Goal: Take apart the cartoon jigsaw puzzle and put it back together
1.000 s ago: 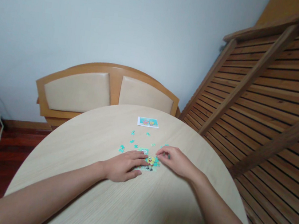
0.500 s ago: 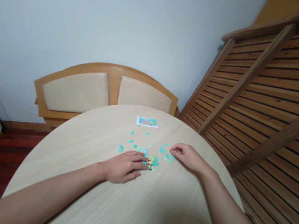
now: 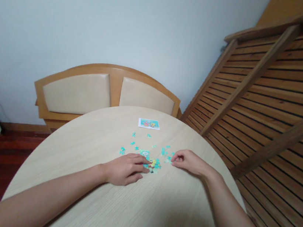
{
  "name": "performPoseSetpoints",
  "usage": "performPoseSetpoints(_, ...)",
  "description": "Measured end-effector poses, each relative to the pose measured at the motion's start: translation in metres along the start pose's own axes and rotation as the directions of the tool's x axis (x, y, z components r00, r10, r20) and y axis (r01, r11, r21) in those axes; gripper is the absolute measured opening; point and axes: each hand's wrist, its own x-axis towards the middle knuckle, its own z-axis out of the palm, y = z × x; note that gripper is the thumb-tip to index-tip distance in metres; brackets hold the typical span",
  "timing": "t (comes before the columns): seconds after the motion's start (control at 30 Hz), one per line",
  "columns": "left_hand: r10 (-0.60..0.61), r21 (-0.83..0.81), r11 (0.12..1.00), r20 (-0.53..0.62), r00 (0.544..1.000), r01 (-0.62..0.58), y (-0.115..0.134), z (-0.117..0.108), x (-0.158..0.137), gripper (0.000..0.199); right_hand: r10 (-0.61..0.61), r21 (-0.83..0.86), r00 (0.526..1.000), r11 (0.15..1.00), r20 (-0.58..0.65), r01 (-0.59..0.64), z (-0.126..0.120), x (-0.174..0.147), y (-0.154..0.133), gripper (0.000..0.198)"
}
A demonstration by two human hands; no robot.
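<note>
The left hand (image 3: 127, 168) lies nearly flat, fingers loosely extended, grasping nothing, its fingertips over the joined puzzle (image 3: 153, 164), a thin, printed sheet with knobbly edges. The right hand (image 3: 186, 161) is curled, thumb and forefinger drawn close at the loose pieces (image 3: 163, 152) to the puzzle's right; whether it grips one, I cannot tell. Farther out, a flat rectangular picture card (image 3: 149, 123) rests on the round, pale wood-grained table (image 3: 92, 139). Beyond stands an arched wooden frame (image 3: 116, 90) with smooth cream panels.
</note>
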Motion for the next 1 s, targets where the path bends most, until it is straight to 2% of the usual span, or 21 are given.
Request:
performPoseSetpoints(0.43,0.031,0.000,1.000,0.009,0.999,-0.031,0.003,-0.002,0.002,0.032,-0.100,-0.110,0.992,0.990,-0.082,0.091,0.009,0.004,-0.003,0.025)
performPoseSetpoints(0.7,0.066,0.000,0.998,0.003,0.998,-0.066,0.005,-0.004,0.005,0.030,-0.255,-0.256,0.957,0.942,-0.135,0.215,0.015,0.007,-0.013,0.013)
performPoseSetpoints(0.9,0.066,-0.016,0.998,0.003,0.998,-0.066,0.005,-0.003,0.005,0.031,-0.394,-0.390,0.894,0.873,-0.215,0.292,0.028,0.013,-0.015,0.023)
performPoseSetpoints(1.0,0.071,-0.042,0.997,-0.008,0.997,-0.071,0.005,-0.004,0.005,0.031,-0.407,-0.407,0.896,0.860,-0.180,0.309,0.036,0.016,-0.013,0.036)
